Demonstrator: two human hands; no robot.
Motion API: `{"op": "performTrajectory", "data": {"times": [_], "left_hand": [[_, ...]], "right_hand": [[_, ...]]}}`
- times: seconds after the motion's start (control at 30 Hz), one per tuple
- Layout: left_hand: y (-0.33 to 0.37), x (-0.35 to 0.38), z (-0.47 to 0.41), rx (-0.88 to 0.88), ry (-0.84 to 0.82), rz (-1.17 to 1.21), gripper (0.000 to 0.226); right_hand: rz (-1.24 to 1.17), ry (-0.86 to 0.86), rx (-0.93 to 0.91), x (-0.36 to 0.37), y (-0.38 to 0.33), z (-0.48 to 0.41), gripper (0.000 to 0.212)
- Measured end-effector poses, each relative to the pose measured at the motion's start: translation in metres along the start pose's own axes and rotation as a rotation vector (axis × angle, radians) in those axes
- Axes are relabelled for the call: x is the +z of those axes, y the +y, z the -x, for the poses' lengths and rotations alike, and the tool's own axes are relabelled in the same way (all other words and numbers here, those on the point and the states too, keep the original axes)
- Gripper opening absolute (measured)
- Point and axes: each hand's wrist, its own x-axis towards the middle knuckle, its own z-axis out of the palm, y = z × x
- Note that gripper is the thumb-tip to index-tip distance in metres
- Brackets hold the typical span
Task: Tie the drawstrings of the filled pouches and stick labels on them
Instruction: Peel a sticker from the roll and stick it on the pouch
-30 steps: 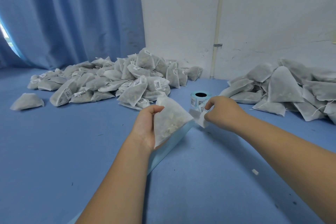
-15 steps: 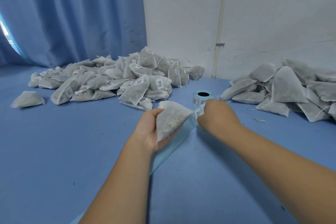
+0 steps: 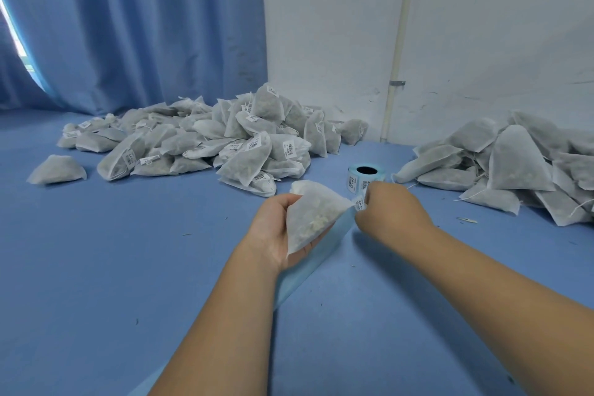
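My left hand [image 3: 273,228] grips a filled white mesh pouch [image 3: 310,215] above the blue surface, its fingers curled round the pouch's left side. My right hand [image 3: 390,215] pinches a white barcode label [image 3: 360,202] at the pouch's right corner. A pale blue backing strip [image 3: 316,259] runs from under the pouch toward me. The label roll [image 3: 363,175] stands just behind my hands.
A big heap of labelled pouches [image 3: 225,141] lies at the back left, with one stray pouch [image 3: 58,169] further left. A heap of pouches without labels [image 3: 514,167] sits at the right. Blue curtain and white wall stand behind.
My right hand has moved left from beside the roll to the pouch's right corner with the label. My left hand has kept hold of the pouch.
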Motion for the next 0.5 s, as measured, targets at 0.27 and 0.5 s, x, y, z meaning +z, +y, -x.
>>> {"op": "performTrajectory", "data": {"times": [0.27,0.5], "left_hand": [[-0.002,0.0002,0.0008,-0.007,-0.012,-0.023,0.03],[-0.0016,-0.0011,-0.002,-0.028,-0.013,-0.021,0.034]], "right_hand": [[-0.088,-0.071,-0.045,0.0052,-0.0071,-0.0022,0.012],[-0.187,-0.16,-0.012,0.0027,-0.0095,-0.0005,0.016]]}}
